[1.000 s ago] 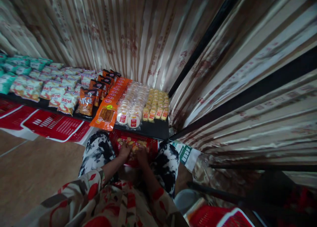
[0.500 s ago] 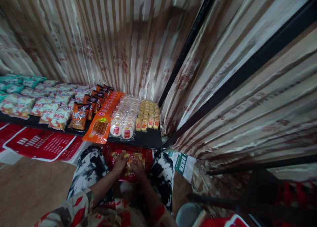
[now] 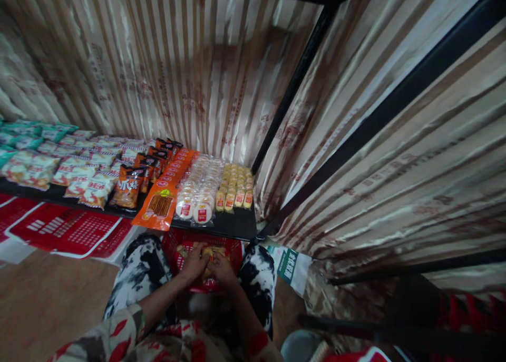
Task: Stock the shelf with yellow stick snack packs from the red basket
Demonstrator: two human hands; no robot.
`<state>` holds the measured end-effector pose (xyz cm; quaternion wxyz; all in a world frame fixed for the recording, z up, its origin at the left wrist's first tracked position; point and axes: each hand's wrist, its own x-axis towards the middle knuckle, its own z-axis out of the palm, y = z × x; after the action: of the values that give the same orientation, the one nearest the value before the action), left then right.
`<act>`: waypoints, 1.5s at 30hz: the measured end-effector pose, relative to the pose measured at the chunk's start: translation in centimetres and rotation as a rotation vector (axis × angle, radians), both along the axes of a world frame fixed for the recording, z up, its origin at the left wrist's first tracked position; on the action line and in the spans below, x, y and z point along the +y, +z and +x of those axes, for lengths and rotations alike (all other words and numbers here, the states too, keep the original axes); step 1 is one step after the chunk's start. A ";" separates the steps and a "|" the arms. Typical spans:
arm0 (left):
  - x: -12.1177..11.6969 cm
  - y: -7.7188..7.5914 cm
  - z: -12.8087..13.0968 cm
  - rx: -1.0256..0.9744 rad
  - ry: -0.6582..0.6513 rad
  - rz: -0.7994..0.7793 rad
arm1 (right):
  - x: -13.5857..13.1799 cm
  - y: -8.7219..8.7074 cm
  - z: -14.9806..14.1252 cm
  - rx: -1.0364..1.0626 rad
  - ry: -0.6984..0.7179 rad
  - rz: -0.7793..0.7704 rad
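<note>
Both of my hands meet over a red plastic basket [image 3: 236, 248] between my knees. My left hand [image 3: 193, 265] has its fingers closed at the left of a small yellow snack packet [image 3: 208, 252]. My right hand [image 3: 222, 270] pinches the same packet from the right, its fingertips close to the left hand's. My fingers partly cover the packet, so its exact kind is unclear. More small yellow packets lie in the basket under and around the hands, dim and partly hidden.
On the black shelf [image 3: 237, 226] stand rows of yellow cakes [image 3: 233, 191], round white wrapped biscuits [image 3: 202, 213], an orange packet [image 3: 160, 204], orange-black bags [image 3: 127, 185] and white snack bags [image 3: 95, 185]. A red basket [image 3: 71, 227] hangs below left. Black metal bars [image 3: 292, 96] cross the pleated curtain.
Both hands stay at the packet over the basket; their fingers have drawn closer together and cover more of it. The view has shifted slightly.
</note>
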<state>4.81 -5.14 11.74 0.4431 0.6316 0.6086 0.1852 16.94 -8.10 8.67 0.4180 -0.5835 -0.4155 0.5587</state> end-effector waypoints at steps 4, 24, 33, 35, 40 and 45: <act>-0.3 0.9 0.3 -0.031 0.057 0.052 | 0.0 0.0 0.4 0.181 -0.057 -0.056; 0.7 4.8 3.0 -0.213 0.099 0.340 | 1.6 4.9 2.9 -0.022 -0.263 0.166; 1.3 5.1 3.4 -0.222 0.055 0.387 | 2.4 7.1 2.6 -0.127 -0.355 0.223; 1.4 5.3 3.5 -0.225 0.050 0.378 | 2.6 7.2 2.6 -0.150 -0.350 0.219; 1.9 5.5 3.8 -0.214 0.029 0.357 | 3.1 7.3 2.8 -0.193 -0.362 0.215; 2.6 5.7 4.4 -0.205 0.021 0.382 | 3.5 7.6 3.0 -0.177 -0.374 0.244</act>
<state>9.16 -2.54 17.42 0.3731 0.6754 0.5208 0.3652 19.95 -4.63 16.31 0.5437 -0.6422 -0.3997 0.3636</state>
